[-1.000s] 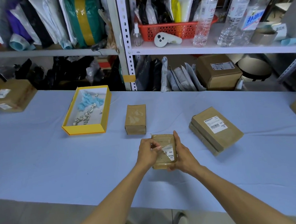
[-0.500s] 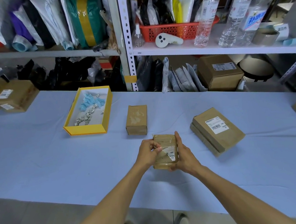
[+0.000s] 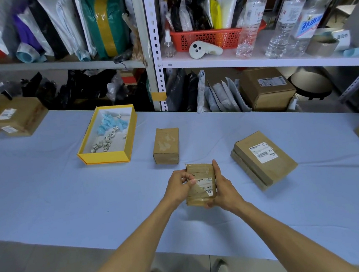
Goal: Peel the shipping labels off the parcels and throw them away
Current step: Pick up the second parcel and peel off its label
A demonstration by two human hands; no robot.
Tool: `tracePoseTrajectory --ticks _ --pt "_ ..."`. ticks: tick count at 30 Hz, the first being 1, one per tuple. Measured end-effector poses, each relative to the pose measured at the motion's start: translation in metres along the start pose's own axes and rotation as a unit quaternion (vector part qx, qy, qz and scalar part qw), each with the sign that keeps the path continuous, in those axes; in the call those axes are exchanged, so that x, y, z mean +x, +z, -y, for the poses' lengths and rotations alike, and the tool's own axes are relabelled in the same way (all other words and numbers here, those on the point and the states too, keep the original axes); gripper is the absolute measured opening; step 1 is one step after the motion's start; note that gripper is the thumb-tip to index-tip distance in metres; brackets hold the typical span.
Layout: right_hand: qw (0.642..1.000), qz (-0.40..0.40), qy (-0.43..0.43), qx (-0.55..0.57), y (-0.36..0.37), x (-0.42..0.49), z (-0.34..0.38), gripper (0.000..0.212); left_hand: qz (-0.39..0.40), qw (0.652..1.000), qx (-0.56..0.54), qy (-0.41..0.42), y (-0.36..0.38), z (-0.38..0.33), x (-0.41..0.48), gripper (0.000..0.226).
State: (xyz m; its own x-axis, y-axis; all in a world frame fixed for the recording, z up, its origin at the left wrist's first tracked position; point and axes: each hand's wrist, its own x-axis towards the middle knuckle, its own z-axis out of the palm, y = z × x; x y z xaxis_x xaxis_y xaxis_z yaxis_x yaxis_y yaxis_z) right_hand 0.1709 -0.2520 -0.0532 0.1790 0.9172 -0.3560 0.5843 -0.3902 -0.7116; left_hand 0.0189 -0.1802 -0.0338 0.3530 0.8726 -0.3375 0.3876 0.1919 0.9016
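Brown parcel (image 3: 199, 171) still firmly in the right hand (image 3: 225, 190), half-peeled label (image 3: 208, 186) still in a left hand (image 3: 178, 187) pinch.

Brown parcel (image 3: 199, 191), white label (image 3: 207, 187) with black print. Yellow box (image 3: 108, 158), white inside, holding blue and possibly whitish scraps (image 3: 110, 129). Pale blue tablecloth (image 3: 48, 192). Red basket (image 3: 206, 39).

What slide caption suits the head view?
Right hand steadies a small parcel while left hand peels its torn shipping label.

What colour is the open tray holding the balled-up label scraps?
Yellow outside, white inside: the tray, clearest in the head view.
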Motion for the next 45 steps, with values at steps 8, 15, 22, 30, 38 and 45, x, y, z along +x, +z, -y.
tracePoseTrajectory --ticks 8,15,22,30,38,45 --pt "1.0 0.003 0.012 0.018 -0.002 -0.002 0.003 0.147 0.004 1.0 0.004 -0.016 -0.013 -0.001 0.002 0.024" --pt "1.0 0.0 0.018 0.014 -0.001 -0.001 0.003 0.146 -0.08 0.997 -0.009 -0.017 -0.008 0.001 0.002 0.018" --pt "0.999 0.0 0.028 0.019 -0.001 -0.001 0.003 0.147 -0.212 0.977 -0.007 -0.018 -0.017 0.002 0.0 0.013" --pt "0.999 0.0 0.027 0.024 -0.001 0.0 0.003 0.147 -0.242 0.97 0.01 0.003 -0.021 0.006 -0.002 0.027" --pt "0.999 0.001 0.025 0.032 -0.002 0.0 0.003 0.144 -0.246 0.969 0.016 -0.011 -0.022 0.004 0.001 0.02" --pt "0.999 -0.011 0.018 0.042 -0.001 -0.002 0.004 0.139 -0.167 0.986 -0.025 -0.012 -0.013 0.015 -0.004 0.03"
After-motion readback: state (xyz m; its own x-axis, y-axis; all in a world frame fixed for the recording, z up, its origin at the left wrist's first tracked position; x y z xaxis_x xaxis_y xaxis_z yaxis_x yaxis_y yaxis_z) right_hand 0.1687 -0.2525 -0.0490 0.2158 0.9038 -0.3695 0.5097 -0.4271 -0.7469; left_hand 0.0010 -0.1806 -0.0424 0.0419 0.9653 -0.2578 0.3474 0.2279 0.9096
